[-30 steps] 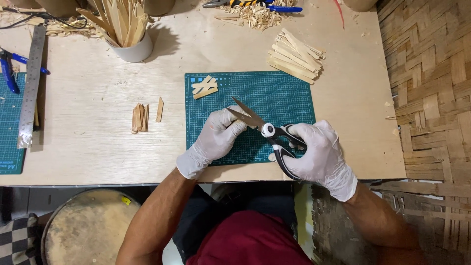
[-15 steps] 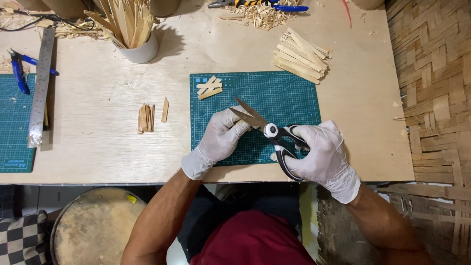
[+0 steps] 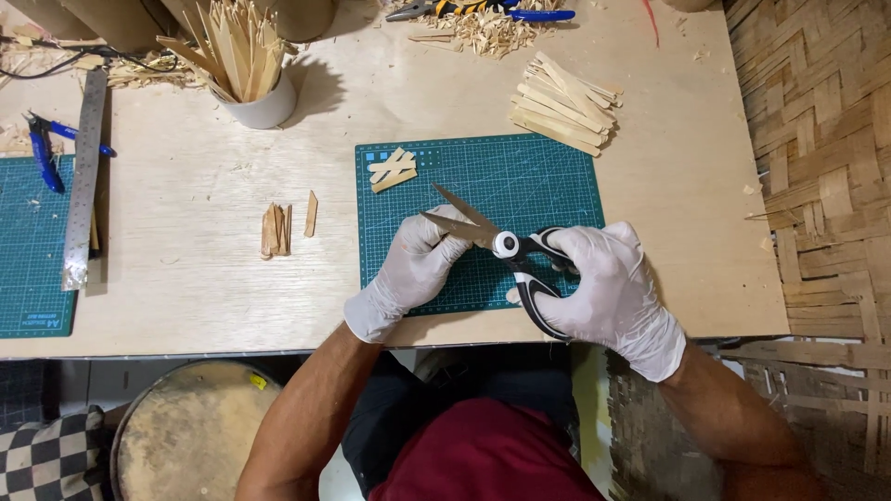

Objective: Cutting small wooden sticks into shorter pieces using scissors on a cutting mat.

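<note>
Both my hands wear white gloves over a green cutting mat (image 3: 548, 181). My right hand (image 3: 608, 288) grips black-and-white scissors (image 3: 506, 246), their blades spread apart and pointing up-left. My left hand (image 3: 413, 269) pinches a thin wooden strip (image 3: 444, 223) that lies between the blades. Most of the strip is hidden by my fingers. A few short cut wooden pieces (image 3: 393, 169) lie at the mat's far left corner.
A stack of wooden strips (image 3: 561, 104) lies beyond the mat. Short pieces (image 3: 277, 229) sit on the table to the left. A white cup of sticks (image 3: 243, 60), a steel ruler (image 3: 82, 176), blue pliers (image 3: 42, 148), a second mat (image 3: 28, 250) and shavings (image 3: 483, 30) surround them.
The scissors' blades have opened a little wider around the strip. Both hands stay in the same spot on the mat.
</note>
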